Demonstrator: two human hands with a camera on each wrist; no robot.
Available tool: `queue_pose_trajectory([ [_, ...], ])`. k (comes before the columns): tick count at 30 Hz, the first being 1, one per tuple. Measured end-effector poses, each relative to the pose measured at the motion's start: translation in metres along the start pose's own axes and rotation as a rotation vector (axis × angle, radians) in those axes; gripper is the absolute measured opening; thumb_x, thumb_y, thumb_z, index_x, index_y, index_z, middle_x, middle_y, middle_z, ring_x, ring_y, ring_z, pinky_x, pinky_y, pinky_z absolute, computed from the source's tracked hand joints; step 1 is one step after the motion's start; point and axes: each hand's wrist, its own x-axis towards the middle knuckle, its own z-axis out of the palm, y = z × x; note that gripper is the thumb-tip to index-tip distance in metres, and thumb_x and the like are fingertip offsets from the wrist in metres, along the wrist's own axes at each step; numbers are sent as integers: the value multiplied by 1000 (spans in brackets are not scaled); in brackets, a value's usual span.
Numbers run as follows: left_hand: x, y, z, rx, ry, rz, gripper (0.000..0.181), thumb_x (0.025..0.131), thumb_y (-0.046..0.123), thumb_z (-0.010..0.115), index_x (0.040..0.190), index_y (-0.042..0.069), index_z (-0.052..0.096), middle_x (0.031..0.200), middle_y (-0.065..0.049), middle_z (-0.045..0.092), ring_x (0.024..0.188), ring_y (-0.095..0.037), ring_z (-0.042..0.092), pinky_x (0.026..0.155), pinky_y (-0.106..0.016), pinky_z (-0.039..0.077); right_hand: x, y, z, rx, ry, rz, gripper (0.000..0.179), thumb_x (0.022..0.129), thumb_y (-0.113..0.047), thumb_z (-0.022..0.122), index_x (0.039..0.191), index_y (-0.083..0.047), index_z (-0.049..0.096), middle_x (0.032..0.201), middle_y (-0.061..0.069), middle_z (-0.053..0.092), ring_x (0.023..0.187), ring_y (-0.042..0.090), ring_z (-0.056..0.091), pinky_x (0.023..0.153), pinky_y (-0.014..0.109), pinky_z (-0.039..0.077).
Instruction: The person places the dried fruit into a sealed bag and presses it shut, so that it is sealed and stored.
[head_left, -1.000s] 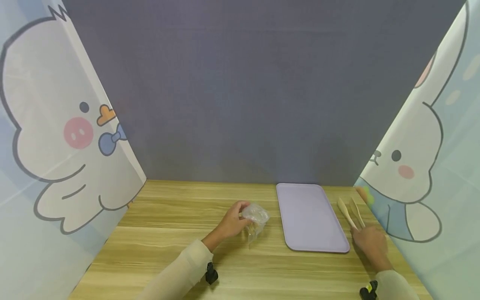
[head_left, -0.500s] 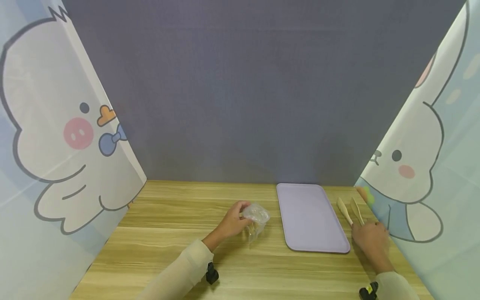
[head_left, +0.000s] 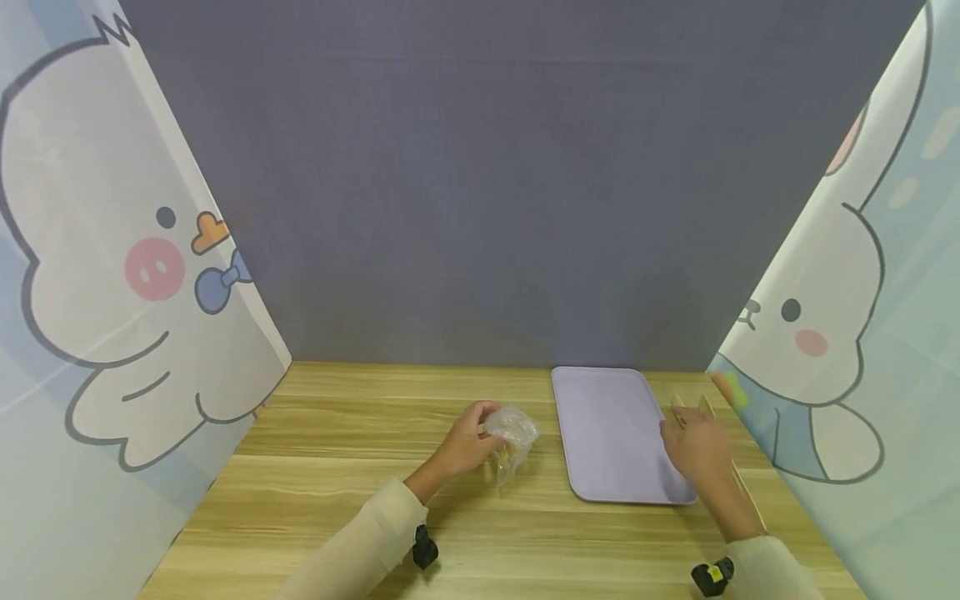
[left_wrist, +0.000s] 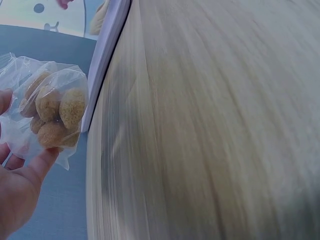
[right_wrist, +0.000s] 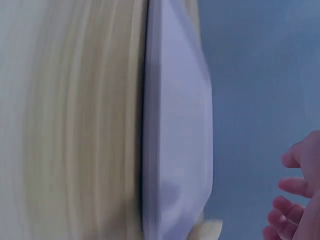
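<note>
My left hand (head_left: pixel 465 442) holds a clear plastic bag (head_left: pixel 512 427) above the table, left of the lilac tray. Inside the bag are several round, rough brown pieces (left_wrist: pixel 48 104), best seen in the left wrist view. My right hand (head_left: pixel 701 454) is over the right edge of the tray (head_left: pixel 615 433), blurred by motion. Its fingers (right_wrist: pixel 294 186) are loosely bent with nothing between them in the right wrist view. Two slim pale wooden utensils (head_left: pixel 707 406) lie on the table right of the tray, partly hidden beneath that hand and forearm.
The wood-grain table (head_left: pixel 337 467) ends at a dark grey backdrop (head_left: pixel 487 208). Cartoon-printed cloth panels (head_left: pixel 150 333) border both sides. The utensils lie near the right-hand panel.
My right hand has let go of the wooden utensils and moved left and away from me, toward the tray. My left hand and the bag stay in place.
</note>
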Motion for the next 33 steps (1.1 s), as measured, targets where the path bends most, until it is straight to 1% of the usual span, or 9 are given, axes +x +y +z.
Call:
queue_pose_trajectory([
  [3, 0, 1, 0, -6, 0, -5, 57, 95, 16, 66, 145, 0, 44, 142, -17, 52, 130, -31, 55, 102, -40, 53, 0, -16, 6, 58, 4, -66, 29, 87, -14, 72, 107, 7, 74, 93, 29, 72, 84, 46, 65, 65, 55, 50],
  [5, 0, 2, 1, -5, -1, -6, 57, 95, 17, 66, 145, 1, 44, 142, -17, 52, 131, -31, 55, 102, -39, 54, -1, -26, 10, 105, -20, -74, 27, 87, -14, 73, 107, 5, 74, 91, 25, 72, 79, 39, 64, 62, 49, 48],
  [8, 0, 4, 2, -4, -1, -2, 57, 96, 18, 67, 145, 1, 45, 142, -17, 52, 131, -32, 54, 102, -39, 54, -3, -41, 13, 161, -69, -71, 26, 88, -12, 73, 110, 2, 74, 95, 23, 71, 78, 34, 64, 63, 43, 48],
  [13, 0, 5, 3, -9, -4, 5, 57, 96, 20, 67, 145, 0, 45, 142, -17, 51, 132, -32, 54, 103, -40, 53, -4, -62, 20, 209, -131, -118, 26, 87, -11, 76, 111, 0, 75, 92, 15, 72, 78, 25, 64, 67, 36, 50],
  [18, 1, 5, 5, -6, -11, 6, 56, 97, 19, 66, 146, 1, 44, 142, -17, 51, 132, -30, 54, 103, -38, 53, -9, -85, 26, 335, -188, -130, 23, 89, -10, 76, 112, -4, 75, 88, 3, 70, 77, 15, 64, 67, 27, 51],
  [23, 1, 5, 6, 0, -11, 0, 56, 97, 18, 66, 146, 1, 44, 143, -16, 51, 132, -30, 54, 102, -37, 53, -16, -112, 31, 444, -238, -162, 19, 89, -9, 76, 108, -7, 76, 84, -2, 69, 74, 9, 62, 64, 23, 50],
  [25, 1, 6, 6, 5, -10, 0, 56, 97, 20, 66, 145, 2, 44, 142, -16, 51, 132, -30, 54, 102, -37, 53, -18, -121, 33, 476, -277, -184, 19, 89, -10, 75, 108, -6, 75, 84, -3, 69, 74, 7, 62, 64, 23, 50],
  [29, 2, 6, 6, 5, -13, -1, 56, 98, 23, 67, 145, 2, 45, 142, -16, 51, 132, -31, 54, 102, -38, 53, -22, -133, 37, 530, -361, -230, 19, 92, -11, 74, 110, -5, 75, 85, -3, 69, 74, 3, 61, 64, 22, 51],
  [33, 1, 7, 6, 4, -17, -4, 56, 99, 23, 66, 145, 1, 44, 141, -15, 51, 131, -31, 54, 103, -38, 53, -26, -141, 41, 562, -413, -256, 19, 93, -15, 74, 110, -7, 74, 85, -4, 69, 74, 1, 59, 65, 22, 52],
])
